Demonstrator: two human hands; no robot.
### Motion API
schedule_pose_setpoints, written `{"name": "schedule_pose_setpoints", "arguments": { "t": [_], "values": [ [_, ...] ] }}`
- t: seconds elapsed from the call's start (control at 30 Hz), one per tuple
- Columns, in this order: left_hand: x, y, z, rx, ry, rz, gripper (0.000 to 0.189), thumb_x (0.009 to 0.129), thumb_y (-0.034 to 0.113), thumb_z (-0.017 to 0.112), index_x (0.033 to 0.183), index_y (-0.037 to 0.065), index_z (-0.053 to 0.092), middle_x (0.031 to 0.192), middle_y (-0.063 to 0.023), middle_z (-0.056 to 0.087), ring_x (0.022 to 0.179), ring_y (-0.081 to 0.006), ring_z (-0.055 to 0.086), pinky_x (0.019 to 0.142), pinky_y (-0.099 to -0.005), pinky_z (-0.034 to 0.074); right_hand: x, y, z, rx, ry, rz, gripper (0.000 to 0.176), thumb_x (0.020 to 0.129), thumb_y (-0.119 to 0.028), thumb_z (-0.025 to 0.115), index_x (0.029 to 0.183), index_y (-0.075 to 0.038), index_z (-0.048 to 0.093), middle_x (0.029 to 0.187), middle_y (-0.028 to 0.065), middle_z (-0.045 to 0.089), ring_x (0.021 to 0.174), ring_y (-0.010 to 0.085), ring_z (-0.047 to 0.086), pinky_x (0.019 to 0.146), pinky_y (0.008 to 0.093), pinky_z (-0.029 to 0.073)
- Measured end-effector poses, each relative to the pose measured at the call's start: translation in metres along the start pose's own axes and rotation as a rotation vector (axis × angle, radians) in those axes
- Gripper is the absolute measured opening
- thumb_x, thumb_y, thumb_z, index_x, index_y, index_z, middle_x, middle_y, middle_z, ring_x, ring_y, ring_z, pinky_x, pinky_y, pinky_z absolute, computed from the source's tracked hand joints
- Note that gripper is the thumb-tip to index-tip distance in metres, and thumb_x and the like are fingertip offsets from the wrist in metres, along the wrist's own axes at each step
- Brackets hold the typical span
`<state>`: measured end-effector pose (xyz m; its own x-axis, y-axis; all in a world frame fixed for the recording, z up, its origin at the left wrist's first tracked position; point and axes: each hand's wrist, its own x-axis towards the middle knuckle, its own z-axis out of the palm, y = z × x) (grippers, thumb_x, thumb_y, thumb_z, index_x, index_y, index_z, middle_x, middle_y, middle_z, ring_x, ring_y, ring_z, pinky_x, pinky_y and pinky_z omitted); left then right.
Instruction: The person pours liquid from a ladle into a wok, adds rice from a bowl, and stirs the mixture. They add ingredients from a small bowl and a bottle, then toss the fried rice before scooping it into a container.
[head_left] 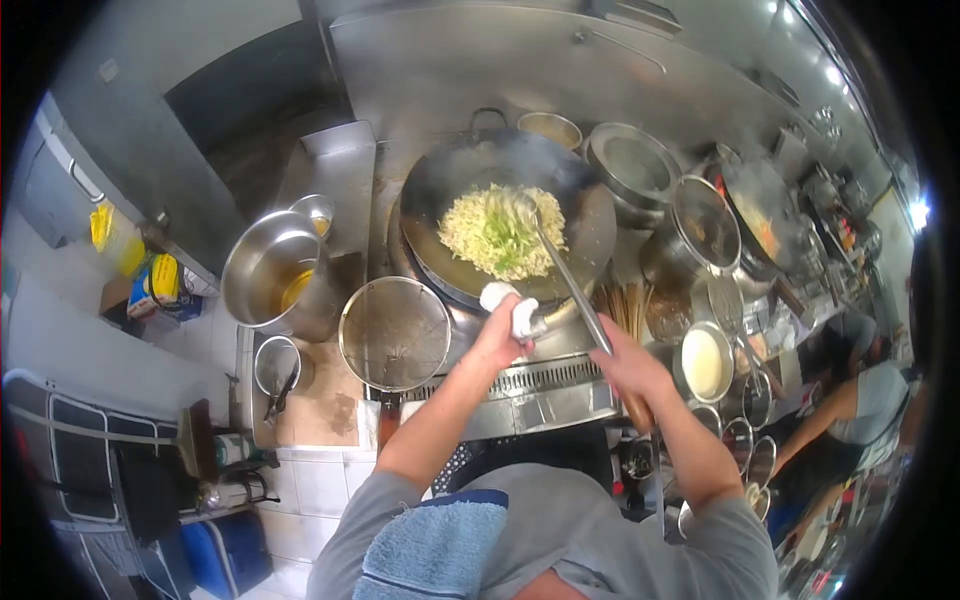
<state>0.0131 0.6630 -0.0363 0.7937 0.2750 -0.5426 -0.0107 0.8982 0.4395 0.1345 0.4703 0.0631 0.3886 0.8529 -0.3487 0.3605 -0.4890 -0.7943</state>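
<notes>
My left hand (pixel 503 332) is closed round a white cloth (pixel 522 316) on the near handle of a large dark wok (pixel 588 222). The wok sits over the stove and gives off steam. Pale yellow chopped food (pixel 468 228), perhaps rice or short noodles, is heaped in it, with green shreds on top. My right hand (pixel 632 366) grips the wooden end of a long metal ladle (pixel 572 278). The ladle's bowl rests in the far side of the heap.
A round strainer (pixel 395 334) and a steel pot (pixel 262 268) stand left of the wok. To the right are a steel pan (pixel 632 165), a bowl of pale yellow liquid (pixel 706 362) and a second steaming wok (pixel 752 208). Another person (pixel 850 415) works at the far right.
</notes>
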Motion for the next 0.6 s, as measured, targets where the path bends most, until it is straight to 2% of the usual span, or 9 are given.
{"name": "schedule_pose_setpoints", "arguments": {
  "t": [0.03,0.13,0.2,0.27,0.3,0.4,0.5,0.53,0.6],
  "values": [
    [-0.003,0.000,0.003,0.010,0.008,0.006,0.018,0.082,0.037,0.051,0.089,0.021,0.057,0.079,0.0035,0.059,0.072,-0.0150,0.058,0.051,-0.0292,0.037,-0.007,0.006,0.000,-0.336,0.096,-0.074,0.062,0.085,-0.011,0.052,0.141,-0.006,0.026,0.086,0.0161,0.061,0.051,0.0193,0.055,0.047,0.0309,0.046],
    [-0.009,0.000,0.008,-0.034,0.028,0.011,0.020,0.084,0.038,0.050,0.089,0.020,0.057,0.079,0.0031,0.059,0.074,-0.0150,0.058,0.052,-0.0311,0.040,0.009,0.015,0.001,-0.373,0.101,-0.152,0.066,0.086,-0.013,0.052,0.144,-0.010,0.021,0.091,0.0191,0.061,0.052,0.0212,0.055,0.049,0.0327,0.047],
    [-0.009,-0.001,0.012,-0.097,0.041,-0.011,0.018,0.083,0.036,0.052,0.089,0.020,0.057,0.081,0.0022,0.060,0.075,-0.0156,0.058,0.055,-0.0320,0.041,0.012,0.002,-0.015,-0.332,0.080,-0.117,0.068,0.085,-0.012,0.054,0.144,-0.012,0.021,0.094,0.0217,0.061,0.064,0.0257,0.060,0.062,0.0352,0.050],
    [-0.009,0.000,0.008,-0.150,0.039,-0.027,0.013,0.083,0.031,0.054,0.088,0.019,0.057,0.082,0.0008,0.060,0.077,-0.0166,0.058,0.061,-0.0344,0.044,-0.019,-0.065,-0.030,-0.268,0.017,0.061,0.069,0.085,-0.013,0.054,0.145,-0.013,0.020,0.098,0.0229,0.061,0.069,0.0291,0.062,0.068,0.0362,0.050],
    [-0.007,0.002,0.007,-0.168,0.036,-0.034,0.011,0.083,0.028,0.056,0.088,0.018,0.056,0.083,0.0001,0.060,0.077,-0.0171,0.058,0.064,-0.0356,0.045,-0.031,-0.041,-0.039,-0.393,0.095,-0.178,0.062,0.089,-0.018,0.051,0.144,-0.017,0.023,0.098,0.0289,0.059,0.089,0.0429,0.059,0.080,0.0427,0.046],
    [0.009,0.002,0.006,-0.175,-0.009,0.088,0.008,0.083,0.021,0.056,0.088,0.015,0.055,0.086,-0.0019,0.061,0.079,-0.0183,0.058,0.070,-0.0389,0.047,-0.077,-0.021,-0.065,-0.437,0.005,-0.176,0.062,0.090,-0.016,0.048,0.145,-0.017,0.019,0.093,0.0302,0.059,0.082,0.0437,0.059,0.075,0.0466,0.046],
    [0.019,-0.021,0.025,-0.195,0.171,0.283,0.012,0.087,0.017,0.052,0.097,0.010,0.052,0.091,-0.0056,0.059,0.086,-0.0206,0.058,0.077,-0.0416,0.048,-0.055,-0.001,-0.040,-0.631,-0.072,0.010,0.065,0.089,-0.015,0.048,0.145,-0.015,0.016,0.095,0.0317,0.058,0.077,0.0433,0.060,0.072,0.0484,0.046],
    [0.018,-0.033,0.029,-0.180,0.222,0.347,0.016,0.088,0.017,0.051,0.101,0.008,0.051,0.094,-0.0066,0.059,0.089,-0.0219,0.058,0.079,-0.0413,0.048,-0.048,0.013,-0.029,-0.561,-0.069,-0.017,0.065,0.089,-0.015,0.048,0.145,-0.015,0.015,0.094,0.0314,0.058,0.075,0.0430,0.060,0.071,0.0479,0.046],
    [-0.013,-0.073,0.027,-0.112,0.226,0.361,0.022,0.092,0.013,0.047,0.113,0.008,0.047,0.098,-0.0081,0.058,0.089,-0.0212,0.061,0.069,-0.0382,0.052,-0.017,0.027,-0.022,-0.433,-0.027,-0.108,0.066,0.089,-0.015,0.049,0.145,-0.016,0.013,0.091,0.0309,0.058,0.071,0.0425,0.059,0.070,0.0470,0.047]
  ]
}}
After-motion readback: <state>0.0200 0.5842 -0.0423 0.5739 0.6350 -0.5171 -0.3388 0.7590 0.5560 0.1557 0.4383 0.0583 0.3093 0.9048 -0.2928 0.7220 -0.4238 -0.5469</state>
